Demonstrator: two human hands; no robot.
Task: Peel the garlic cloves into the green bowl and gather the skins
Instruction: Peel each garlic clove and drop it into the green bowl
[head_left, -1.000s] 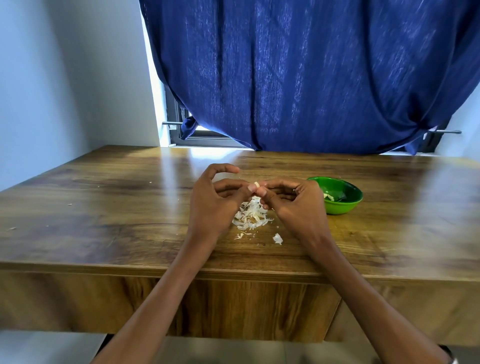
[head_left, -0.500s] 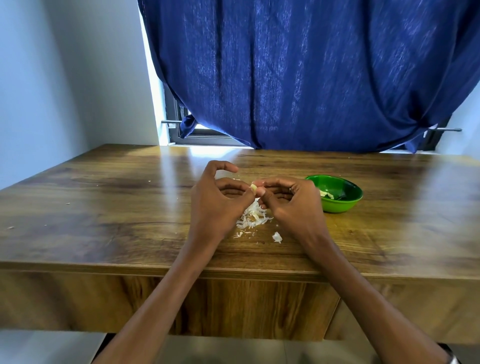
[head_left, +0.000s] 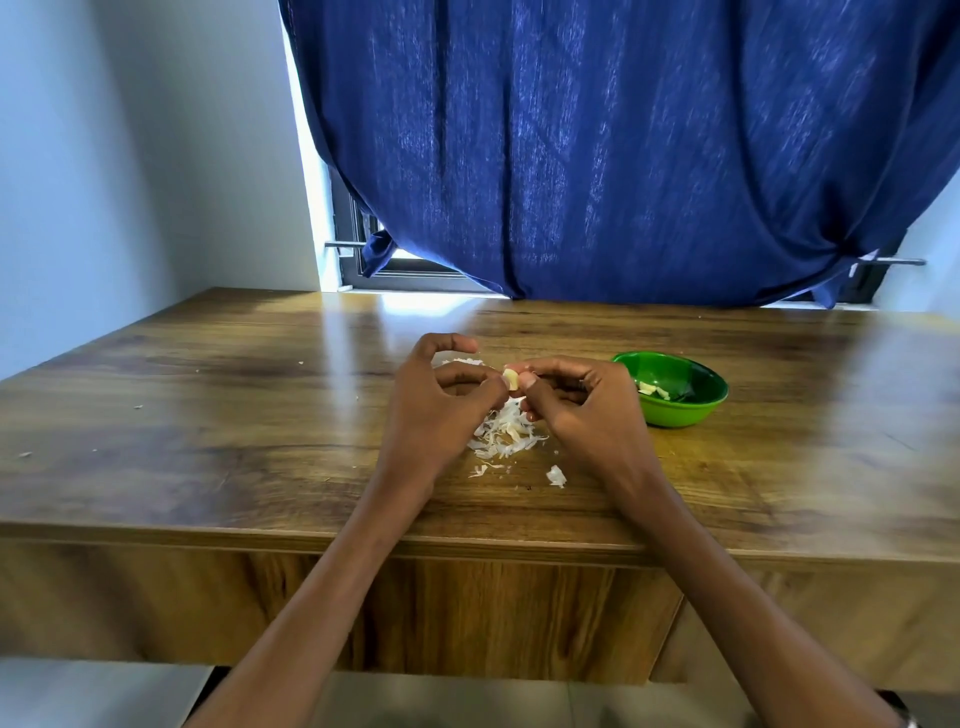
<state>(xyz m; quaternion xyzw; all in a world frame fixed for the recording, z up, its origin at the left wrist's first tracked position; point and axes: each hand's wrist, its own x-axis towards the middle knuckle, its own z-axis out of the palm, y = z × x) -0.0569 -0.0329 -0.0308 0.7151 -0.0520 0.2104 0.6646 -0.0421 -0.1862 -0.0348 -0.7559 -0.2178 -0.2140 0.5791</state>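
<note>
Your left hand (head_left: 441, 410) and right hand (head_left: 587, 410) meet above the bench (head_left: 208, 415), fingertips together, and both pinch one clove (head_left: 511, 378) between them. On your left hand the thumb and a bent finger close on the clove's left side, while the index finger arches up and over, touching nothing. On your right hand the thumb and fingers are curled in tight, nipping the clove's right side. The clove is pale yellow and looks mostly bare; whether any skin clings to its hidden side you cannot tell.

Directly below your two hands lies one heap of skins (head_left: 506, 434), white and shredded, on the bench. A single loose scrap (head_left: 556, 475) lies apart from the heap, nearer you and under your right wrist's line. A few smaller flecks sit just beside the heap's near edge, and some white shows beyond your left hand's knuckles too.

To the right of your right hand, just beside it, stands one bowl (head_left: 696, 410), green. Inside it are pale peeled pieces (head_left: 653, 389), two or three at least; the exact count is unclear from this angle.
</note>
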